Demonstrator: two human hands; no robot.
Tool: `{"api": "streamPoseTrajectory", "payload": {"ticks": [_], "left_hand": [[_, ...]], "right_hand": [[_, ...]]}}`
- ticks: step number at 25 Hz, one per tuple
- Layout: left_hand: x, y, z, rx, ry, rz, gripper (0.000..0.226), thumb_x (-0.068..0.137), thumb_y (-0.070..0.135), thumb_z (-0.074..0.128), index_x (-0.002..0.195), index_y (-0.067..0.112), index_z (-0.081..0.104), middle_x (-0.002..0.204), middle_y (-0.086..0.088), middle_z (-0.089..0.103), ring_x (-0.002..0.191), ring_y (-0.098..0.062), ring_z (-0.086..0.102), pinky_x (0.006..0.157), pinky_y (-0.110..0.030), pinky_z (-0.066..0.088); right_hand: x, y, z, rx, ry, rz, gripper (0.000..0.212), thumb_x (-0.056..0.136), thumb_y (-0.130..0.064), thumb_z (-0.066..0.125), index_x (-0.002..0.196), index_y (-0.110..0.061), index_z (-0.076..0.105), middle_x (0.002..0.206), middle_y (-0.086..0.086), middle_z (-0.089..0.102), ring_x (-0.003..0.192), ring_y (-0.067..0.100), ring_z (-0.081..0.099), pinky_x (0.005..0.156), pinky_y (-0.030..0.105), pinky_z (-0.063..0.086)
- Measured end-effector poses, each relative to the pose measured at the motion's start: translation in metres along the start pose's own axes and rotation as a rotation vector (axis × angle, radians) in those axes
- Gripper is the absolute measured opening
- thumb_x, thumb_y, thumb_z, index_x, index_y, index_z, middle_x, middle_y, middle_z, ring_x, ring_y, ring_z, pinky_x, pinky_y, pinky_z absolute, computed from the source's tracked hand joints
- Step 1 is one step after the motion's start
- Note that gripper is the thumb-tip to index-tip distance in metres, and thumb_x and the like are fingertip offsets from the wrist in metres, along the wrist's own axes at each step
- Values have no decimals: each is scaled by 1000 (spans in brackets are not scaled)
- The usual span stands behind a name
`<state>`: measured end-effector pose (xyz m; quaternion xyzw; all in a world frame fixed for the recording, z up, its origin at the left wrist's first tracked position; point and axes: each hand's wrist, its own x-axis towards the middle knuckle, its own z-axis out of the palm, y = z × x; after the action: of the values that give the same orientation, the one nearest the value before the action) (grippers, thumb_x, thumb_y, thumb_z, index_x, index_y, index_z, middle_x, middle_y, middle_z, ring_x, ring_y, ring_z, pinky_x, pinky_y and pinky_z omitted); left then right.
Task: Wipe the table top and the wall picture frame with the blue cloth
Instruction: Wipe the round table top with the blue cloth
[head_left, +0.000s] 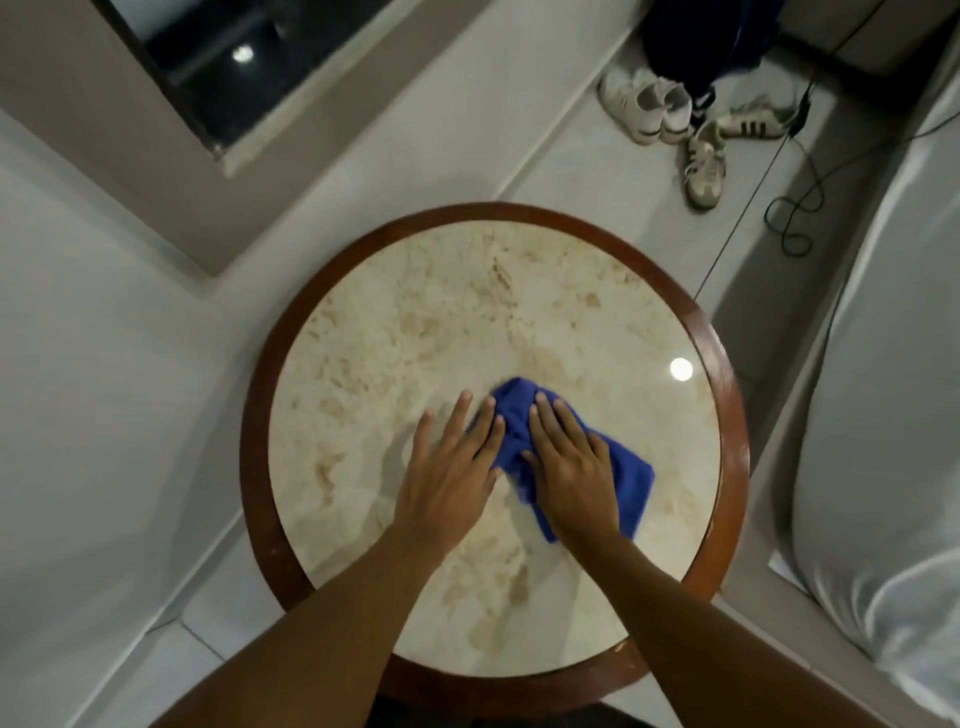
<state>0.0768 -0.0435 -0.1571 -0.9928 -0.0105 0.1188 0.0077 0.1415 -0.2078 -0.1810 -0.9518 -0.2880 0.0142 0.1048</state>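
- On the round table top, near its middle and a bit toward the person, lies the blue cloth, bunched and creased, flat against the marble-look surface.
- Right hand lies palm down on the blue cloth, fingers straight and held close together, pressing flat, not curled round the fabric.
- Left hand is palm down too, fingers spread and extended; index and middle fingertips overlap the cloth's left edge, the other fingers lie on bare table top.
- Thumbs of both hands nearly meet over the cloth's near-left fold.
- Cloth sticks out beyond the right hand on its right side and ahead of the fingertips; slight blur at that right edge.
- Table top is pale beige with brown mottling, ringed by a dark wood rim; a bright light reflection sits on the right part, apart from the cloth.
- Both bare forearms come in from the bottom edge, crossing the near rim.
- Picture frame hangs on the wall upper left, wide grey-beige border, dark glass with a light glint; well apart from the hands.
- Floor beyond the table: white sneakers as a pair, striped sneakers beside them, black cable looping nearby.
- White bedding runs along the right side, close to the table rim.
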Motion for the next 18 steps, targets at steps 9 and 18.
{"api": "streamPoseTrajectory", "payload": {"ticks": [9, 18], "left_hand": [[-88, -53, -164, 5, 155, 5, 60, 81, 50, 67, 134, 23, 63, 144, 2, 61, 137, -24, 51, 94, -43, 55], [-296, -147, -450, 265, 525, -333, 53, 85, 47, 47, 127, 23, 70, 144, 0, 58, 128, -22, 60, 90, -44, 57]], "right_hand": [[7, -101, -165, 283, 129, -163, 53, 92, -26, 65, 141, -13, 48, 128, 9, 68, 92, 29, 74, 82, 28, 54], [16, -335, -459, 428, 558, -588, 67, 107, -36, 19, 106, 2, 75, 117, 13, 71, 98, 27, 71, 83, 29, 44]]}}
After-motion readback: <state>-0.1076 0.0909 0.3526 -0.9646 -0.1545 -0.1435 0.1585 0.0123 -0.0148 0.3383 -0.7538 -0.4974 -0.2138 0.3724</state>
